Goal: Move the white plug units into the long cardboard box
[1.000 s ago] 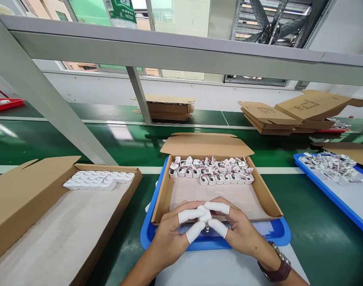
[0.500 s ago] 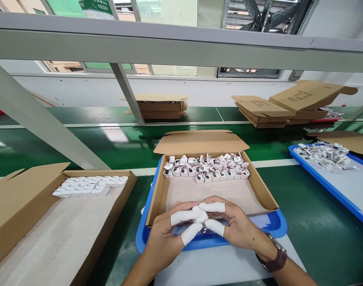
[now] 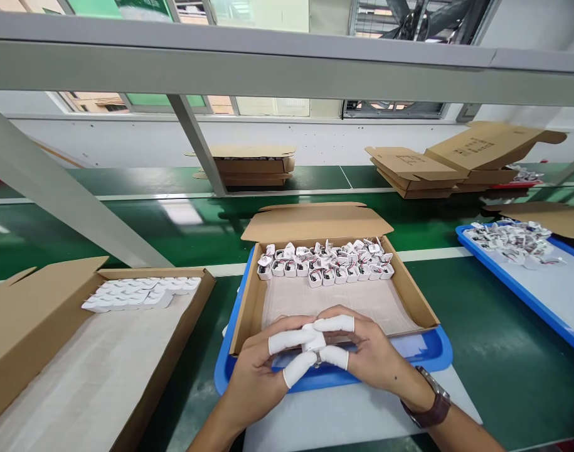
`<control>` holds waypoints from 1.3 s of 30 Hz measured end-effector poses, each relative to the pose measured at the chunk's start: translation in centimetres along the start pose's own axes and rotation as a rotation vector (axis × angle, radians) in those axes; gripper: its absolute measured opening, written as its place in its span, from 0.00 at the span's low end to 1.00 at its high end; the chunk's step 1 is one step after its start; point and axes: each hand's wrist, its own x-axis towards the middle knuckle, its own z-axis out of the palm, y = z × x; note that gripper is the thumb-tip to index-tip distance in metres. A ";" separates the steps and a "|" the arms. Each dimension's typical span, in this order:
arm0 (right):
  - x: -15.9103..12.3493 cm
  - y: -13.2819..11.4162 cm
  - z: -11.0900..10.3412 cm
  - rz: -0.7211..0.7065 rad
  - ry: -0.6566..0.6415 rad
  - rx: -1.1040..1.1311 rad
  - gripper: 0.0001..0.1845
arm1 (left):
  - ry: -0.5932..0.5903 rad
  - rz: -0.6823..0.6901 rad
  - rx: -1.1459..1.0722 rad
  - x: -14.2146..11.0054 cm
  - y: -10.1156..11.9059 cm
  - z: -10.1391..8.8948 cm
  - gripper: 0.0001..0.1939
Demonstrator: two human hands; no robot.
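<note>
My left hand [image 3: 263,364] and my right hand [image 3: 362,348], with white finger cots on thumbs and index fingers, pinch a small white plastic casing [image 3: 313,339] between them. A small metallic bit [image 3: 317,359] shows under the casing, between the thumbs; its kind I cannot make out. Just beyond my hands lies an open cardboard box [image 3: 411,295] in a blue tray [image 3: 223,358]. At the box's far side sit rows of small white casings [image 3: 340,273], open-topped, with dark insides and reddish wires.
At left an open cardboard box [image 3: 145,383] holds rows of smooth white casings [image 3: 127,295]. A second blue tray [image 3: 512,289] at right bears a heap of white wired parts [image 3: 512,242]. Cardboard boxes [image 3: 413,172] stand behind, beneath a grey frame bar [image 3: 287,69].
The view has shifted slightly. Both hands stay pinched on the white casing, which has turned a little, showing more of its flat face.
</note>
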 end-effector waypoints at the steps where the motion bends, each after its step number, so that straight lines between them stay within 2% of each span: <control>1: 0.0 0.0 -0.1 0.001 -0.003 0.010 0.18 | -0.010 -0.002 -0.007 0.0 0.1 0.0 0.24; 6: 0.1 -0.3 -0.2 0.004 -0.014 -0.010 0.18 | -0.012 -0.056 -0.031 -0.2 0.0 -0.2 0.22; 12: 0.1 -0.3 0.2 -0.017 0.066 -0.113 0.17 | 0.048 -0.068 -0.076 -0.6 -0.6 0.2 0.19; 21: 0.1 -0.5 0.2 0.005 0.030 -0.068 0.20 | 0.056 -0.084 -0.098 -0.7 -0.7 0.3 0.20; 27: 0.1 -0.5 0.3 0.060 0.037 -0.014 0.16 | 0.025 -0.100 -0.128 -0.4 -0.2 0.1 0.21; 31: 0.0 -0.2 0.4 0.042 0.040 -0.004 0.17 | 0.031 -0.142 -0.081 -0.7 -0.4 0.2 0.21; 39: 0.1 0.2 0.0 0.064 -0.009 0.088 0.16 | 0.051 -0.087 0.073 -0.6 -0.2 0.5 0.17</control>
